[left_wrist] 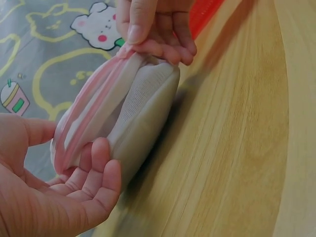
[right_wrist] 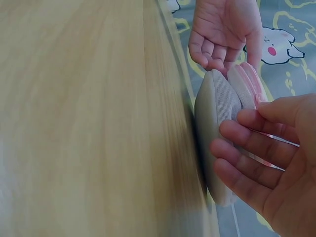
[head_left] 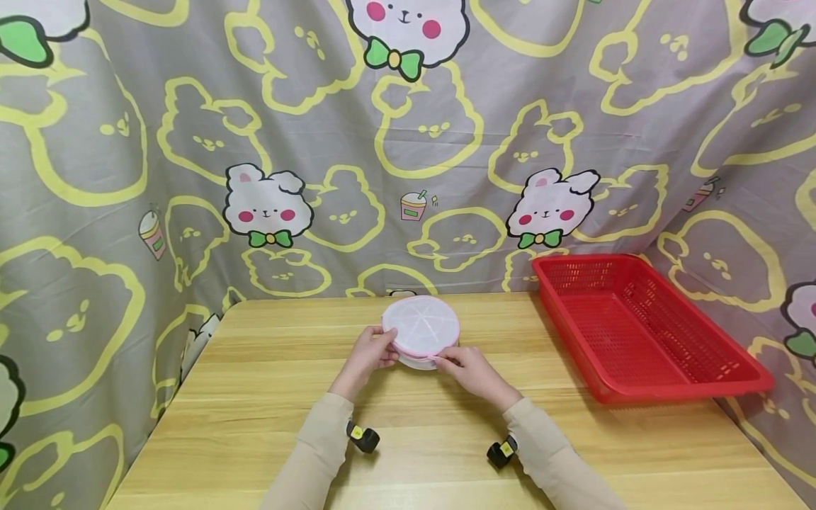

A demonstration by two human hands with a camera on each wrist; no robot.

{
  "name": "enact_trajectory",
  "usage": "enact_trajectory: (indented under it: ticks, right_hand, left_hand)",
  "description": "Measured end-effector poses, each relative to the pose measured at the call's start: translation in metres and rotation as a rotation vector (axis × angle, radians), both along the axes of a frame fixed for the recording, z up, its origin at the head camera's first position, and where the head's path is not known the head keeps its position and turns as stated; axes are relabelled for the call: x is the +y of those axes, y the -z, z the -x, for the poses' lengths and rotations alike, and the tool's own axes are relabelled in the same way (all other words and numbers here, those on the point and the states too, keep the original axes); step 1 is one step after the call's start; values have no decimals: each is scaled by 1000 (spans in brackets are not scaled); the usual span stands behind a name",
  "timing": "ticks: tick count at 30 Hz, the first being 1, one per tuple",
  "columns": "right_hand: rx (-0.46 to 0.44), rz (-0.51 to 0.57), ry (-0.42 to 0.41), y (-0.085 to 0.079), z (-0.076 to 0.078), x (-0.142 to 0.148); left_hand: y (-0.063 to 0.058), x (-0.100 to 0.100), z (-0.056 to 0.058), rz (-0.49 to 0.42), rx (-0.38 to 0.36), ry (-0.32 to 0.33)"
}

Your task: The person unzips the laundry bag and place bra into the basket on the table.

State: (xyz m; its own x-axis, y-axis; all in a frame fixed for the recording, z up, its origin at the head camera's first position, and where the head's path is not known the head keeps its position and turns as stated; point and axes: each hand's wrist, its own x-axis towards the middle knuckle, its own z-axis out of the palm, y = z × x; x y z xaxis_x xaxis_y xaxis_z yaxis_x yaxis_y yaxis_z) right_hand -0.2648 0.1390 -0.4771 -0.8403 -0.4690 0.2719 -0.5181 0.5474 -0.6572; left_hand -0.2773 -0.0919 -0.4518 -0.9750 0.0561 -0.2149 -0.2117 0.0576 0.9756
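Observation:
A round, white zip pouch (head_left: 421,327) with pink trim and a citrus-slice pattern on top sits at the middle of the wooden table. My left hand (head_left: 374,348) grips its left edge, thumb against the pink rim and the other fingers curled below it. At the front right, my right hand (head_left: 468,365) pinches the pink zip end between thumb and forefinger. Seen from the left wrist, the pink-edged zip band (left_wrist: 94,106) stands above the pouch's soft grey-white mesh side (left_wrist: 143,98). The right hand's other fingers (right_wrist: 247,173) lie loosely curled beside the mesh.
A red plastic basket (head_left: 593,365) with perforated walls stands on the right side of the table (head_left: 255,418). Behind and beside the table hangs a grey curtain (head_left: 357,191) printed with cartoon rabbits. Each wrist wears a small black camera (head_left: 365,439).

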Motion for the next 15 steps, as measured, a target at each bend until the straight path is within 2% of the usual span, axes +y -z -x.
enact_trajectory:
  ticks: [3,7,15]
  right_hand:
    - [-9,2,3,0,0,-1]
    - [-9,16,-10,0,-2,-2]
    - [-18,12,-8,1,-2,-3]
  left_hand:
    - [0,2,-1,7,10,-1]
    - [12,6,5,10,24,-15]
    - [14,11,3,31,65,23]
